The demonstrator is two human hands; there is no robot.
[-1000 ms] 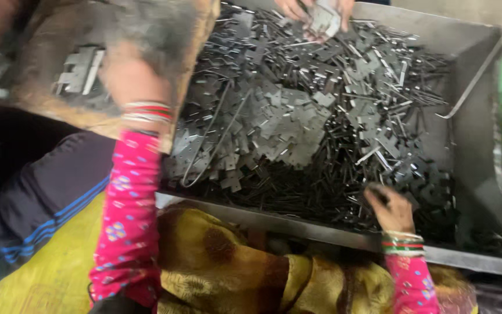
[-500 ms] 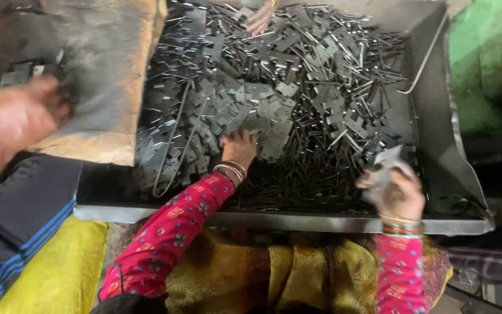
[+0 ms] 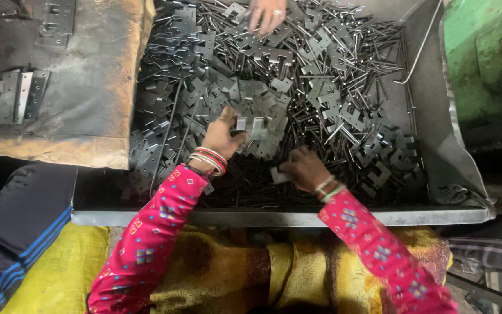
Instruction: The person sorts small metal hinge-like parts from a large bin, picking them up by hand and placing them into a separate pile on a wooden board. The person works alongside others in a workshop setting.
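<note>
Head view, looking down into grey metal tray (image 3: 437, 139) heaped with flat notched steel plates (image 3: 274, 87) and thin steel pins (image 3: 355, 46)

Left hand (image 3: 221, 138) reaching up-left into heap, fingers curled, thumb and forefinger pinching one notched plate (image 3: 251, 125) at its lower edge; plate lying just right of the fingertips, long axis roughly left-right, resting on top of the pile

Right hand (image 3: 304, 168) lower, near the front rim of the tray, fingers closed round a small pale plate (image 3: 279, 175) jutting out to its left; well short of the left-hand plate, so left hand nearer

Co-worker's hand (image 3: 267, 13) at far rim, fingers spread on plates

Brown board (image 3: 88, 116) left of tray, carrying stacked hinge plates (image 3: 13, 96)
</note>
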